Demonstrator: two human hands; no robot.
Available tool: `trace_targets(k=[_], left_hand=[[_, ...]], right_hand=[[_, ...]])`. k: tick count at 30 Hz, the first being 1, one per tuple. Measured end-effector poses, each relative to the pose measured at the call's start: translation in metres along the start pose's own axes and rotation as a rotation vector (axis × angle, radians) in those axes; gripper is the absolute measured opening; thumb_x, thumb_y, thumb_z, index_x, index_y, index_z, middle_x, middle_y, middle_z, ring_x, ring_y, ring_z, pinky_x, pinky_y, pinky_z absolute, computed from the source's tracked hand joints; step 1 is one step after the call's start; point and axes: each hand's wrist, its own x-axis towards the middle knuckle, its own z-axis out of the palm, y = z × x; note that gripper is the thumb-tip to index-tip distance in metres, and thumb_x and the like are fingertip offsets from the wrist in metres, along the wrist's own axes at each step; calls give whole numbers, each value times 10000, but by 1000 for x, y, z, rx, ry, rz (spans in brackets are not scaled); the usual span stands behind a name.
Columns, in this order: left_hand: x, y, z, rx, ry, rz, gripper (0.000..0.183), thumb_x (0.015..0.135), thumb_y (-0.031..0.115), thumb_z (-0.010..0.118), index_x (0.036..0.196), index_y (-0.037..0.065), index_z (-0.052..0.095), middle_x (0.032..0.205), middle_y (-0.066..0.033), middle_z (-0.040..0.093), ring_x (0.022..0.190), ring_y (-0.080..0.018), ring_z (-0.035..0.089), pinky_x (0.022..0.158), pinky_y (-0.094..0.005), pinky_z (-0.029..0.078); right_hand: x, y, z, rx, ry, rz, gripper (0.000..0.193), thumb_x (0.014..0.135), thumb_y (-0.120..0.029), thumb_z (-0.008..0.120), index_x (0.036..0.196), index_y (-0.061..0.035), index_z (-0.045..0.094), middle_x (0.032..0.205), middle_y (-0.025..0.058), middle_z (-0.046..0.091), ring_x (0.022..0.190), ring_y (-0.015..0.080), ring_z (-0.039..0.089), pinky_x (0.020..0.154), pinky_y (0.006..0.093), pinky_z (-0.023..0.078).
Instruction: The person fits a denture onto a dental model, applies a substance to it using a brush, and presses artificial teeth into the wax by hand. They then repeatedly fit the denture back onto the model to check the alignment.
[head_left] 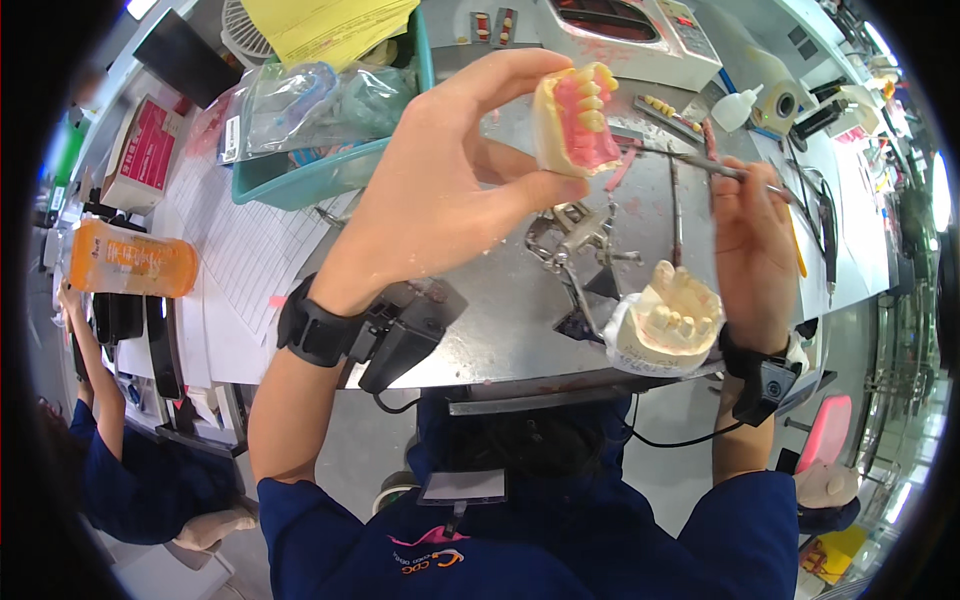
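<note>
Left fingers (508, 70) clamp a pink-gummed dental model (575, 125), while right fingers (766, 200) pinch a slim metal tool (704, 162) near it.

And it's 2 bare forearms up from below! The left forearm (298, 410) slants up rightward, the left hand (450, 175) riding higher of the 2, thumb (540, 192) low, index finger (515, 70) arched above: a wide pinch. The right forearm (741, 445) stands nearly upright; the right hand (752, 235), well apart, curls its fingers (762, 185) into a pen-like grip.

Tray (305, 180) between container (135, 258), left, and held dental model (572, 125), right.
</note>
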Motion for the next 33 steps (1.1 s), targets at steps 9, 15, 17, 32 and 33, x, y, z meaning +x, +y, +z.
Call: trace_targets(k=[9,15,17,32,33], left_hand=[[0,17,-14,65,-126,16,712,729,-2,776,1350,3,428,1293,-103,532,1107,-143,568,875,-287,544],[5,38,0,258,-126,27,685,734,-78,721,1344,2,421,1296,-94,524,1065,-131,585,847,-276,550],[5,44,5,266,-127,3,677,734,-86,715,1338,3,423,1294,-95,524,1057,-135,594,832,-272,554],[-91,29,47,155,633,-29,709,603,-4,878,1164,-46,446,1224,-178,538,1046,-233,631,861,-344,578],[-92,25,46,178,642,-11,702,598,11,886,1140,-55,445,1194,-183,540,1033,-237,636,856,-343,578]], right_hand=[[-18,-53,-66,-1440,360,-257,237,936,-87,569,1143,11,628,1161,99,659,1053,180,628,929,300,479],[10,-48,-30,-1659,46,-439,224,892,-104,600,1074,21,642,1061,164,668,977,295,642,874,353,485],[39,-34,-31,-1691,-129,-505,164,860,-94,606,977,18,631,927,184,649,912,366,612,817,417,472],[104,2,-68,-1963,-191,-532,105,728,78,582,773,28,501,758,202,584,777,401,581,671,467,439],[105,2,-71,-1971,-220,-577,110,727,83,580,773,30,495,758,201,583,776,402,581,669,467,438]])
